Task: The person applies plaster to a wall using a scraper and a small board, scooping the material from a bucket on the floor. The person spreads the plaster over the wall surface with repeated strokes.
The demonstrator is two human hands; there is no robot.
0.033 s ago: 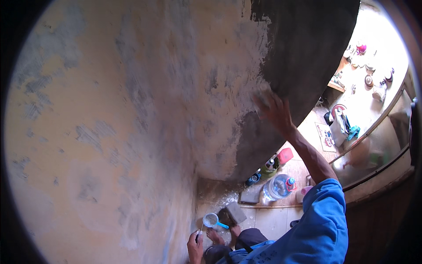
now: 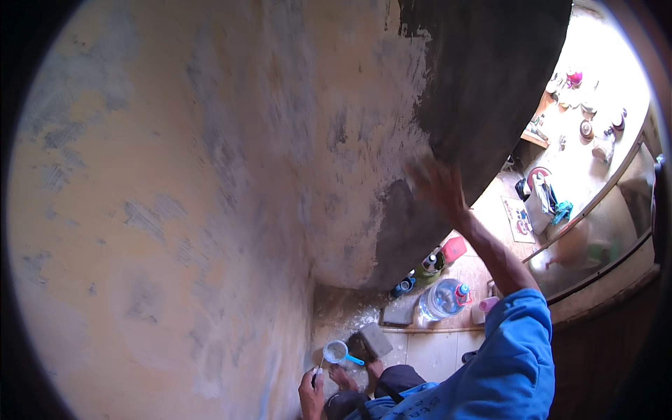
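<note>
My right hand (image 2: 441, 187) is raised against the wall (image 2: 350, 203), where pale, patchy plaster meets a dark grey area. Motion smears its fingers, and a whitish blur (image 2: 418, 155) at their tips may be something held flat to the surface. Low in the view, my left hand (image 2: 311, 395) is closed around a thin tool with a dark handle (image 2: 314, 379); I cannot make out its exact kind. Just beyond that hand, a blue-handled dipper (image 2: 335, 351) with greyish stuff in it stands on the floor by my feet.
Grey blocks (image 2: 376, 339) lie on the powder-spattered floor near my feet. A large clear water bottle (image 2: 441, 299), a pink mug (image 2: 484, 308), a green container (image 2: 429, 266) and a red container (image 2: 454, 248) stand below the dark wall. Bags (image 2: 540, 203) and several small items fill the bright right side.
My right hand has shifted slightly down along the wall and is more blurred. The left hand stays in place.
</note>
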